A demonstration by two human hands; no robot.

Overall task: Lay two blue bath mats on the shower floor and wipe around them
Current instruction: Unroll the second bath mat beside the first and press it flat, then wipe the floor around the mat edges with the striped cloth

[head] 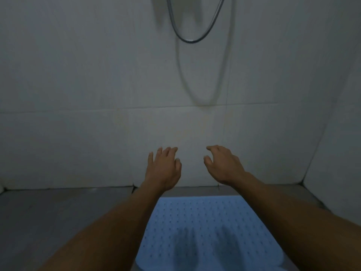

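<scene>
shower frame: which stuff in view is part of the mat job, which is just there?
Job:
blue bath mat, flat on the shower floor
left hand, empty
right hand, empty
No second mat or cloth shows.

Just there:
shower hose, hanging
wall tiles

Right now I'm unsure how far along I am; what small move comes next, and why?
Probably fetch the second mat: only one blue bath mat lies on the shower floor, and both the left hand and right hand hover empty.
</scene>
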